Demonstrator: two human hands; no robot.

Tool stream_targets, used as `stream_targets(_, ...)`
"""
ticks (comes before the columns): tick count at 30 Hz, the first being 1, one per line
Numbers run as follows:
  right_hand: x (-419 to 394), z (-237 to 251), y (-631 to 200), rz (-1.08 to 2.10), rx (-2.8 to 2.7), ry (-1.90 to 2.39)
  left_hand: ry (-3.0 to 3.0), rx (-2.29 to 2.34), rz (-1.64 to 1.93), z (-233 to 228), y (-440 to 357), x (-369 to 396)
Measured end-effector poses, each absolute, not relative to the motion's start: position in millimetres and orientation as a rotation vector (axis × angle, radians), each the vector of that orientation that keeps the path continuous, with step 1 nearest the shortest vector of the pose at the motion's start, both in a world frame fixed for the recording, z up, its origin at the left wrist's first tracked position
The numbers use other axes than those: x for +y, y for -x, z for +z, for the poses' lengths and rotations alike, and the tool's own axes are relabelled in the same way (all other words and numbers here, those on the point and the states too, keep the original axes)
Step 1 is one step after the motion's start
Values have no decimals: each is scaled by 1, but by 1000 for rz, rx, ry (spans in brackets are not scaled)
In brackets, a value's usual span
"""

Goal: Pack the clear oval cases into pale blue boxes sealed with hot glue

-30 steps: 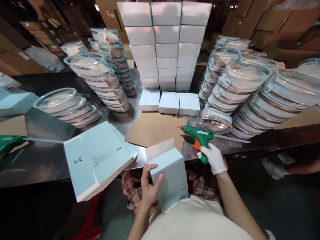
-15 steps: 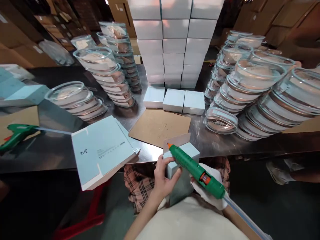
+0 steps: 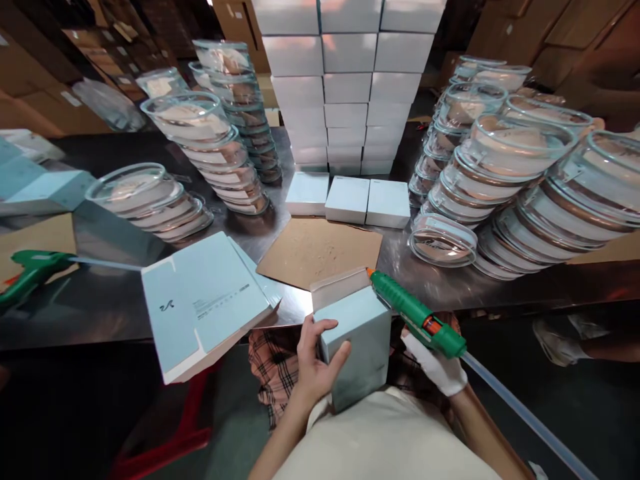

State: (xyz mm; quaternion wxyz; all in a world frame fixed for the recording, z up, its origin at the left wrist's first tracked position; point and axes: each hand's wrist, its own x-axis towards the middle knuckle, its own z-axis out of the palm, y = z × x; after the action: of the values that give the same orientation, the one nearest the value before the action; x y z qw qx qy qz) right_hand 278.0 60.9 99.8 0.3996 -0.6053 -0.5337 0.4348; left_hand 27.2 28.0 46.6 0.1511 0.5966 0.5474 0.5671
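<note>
Right hand grips glue gun, nozzle pointing up-left; left hand clasps box.

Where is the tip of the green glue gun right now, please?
In the head view, the glue gun, held by the gloved right hand, points its tip at the open flap of the pale blue box.

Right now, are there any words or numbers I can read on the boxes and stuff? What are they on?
No text here can really be read.
Flat box stack: a dark squiggly logo and a line of small print, too tiny to read.
Box in the left hand: no print visible.
Glue gun in the gloved right hand: no label visible.
White box wall: blank faces.
Shelf tags at the back: blurred.
</note>
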Motion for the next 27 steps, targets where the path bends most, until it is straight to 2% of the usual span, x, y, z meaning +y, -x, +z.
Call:
stream_targets(5,98,95,-267,1347,-998,1566,-1618,1596,1704,38,-9,27)
stream_targets(10,151,85,-250,1548,-1020,1636,-1501,1583,1675,38,-2,27)
stream_targets(13,161,91,-265,1528,-1101,1747,-1411,1575,1655,37,-3,26)
stream_targets(16,155,112,-275,1322,-1181,1822,-1355,1577,1634,36,-5,26)
stream_targets(18,149,126,-267,1212,-1293,1692,-1350,1530,1613,38,-8,27)
stream_targets(20,145,133,-250,1338,-1424,1449,-1363,1423,1611,41,-12,27)
stream_targets(23,145,131,-228,1698,-1393,1177,-1329,1322,1617,47,-19,29)
stream_targets(27,144,124,-236,1663,-1503,998,-1085,1232,1724,47,-25,33)
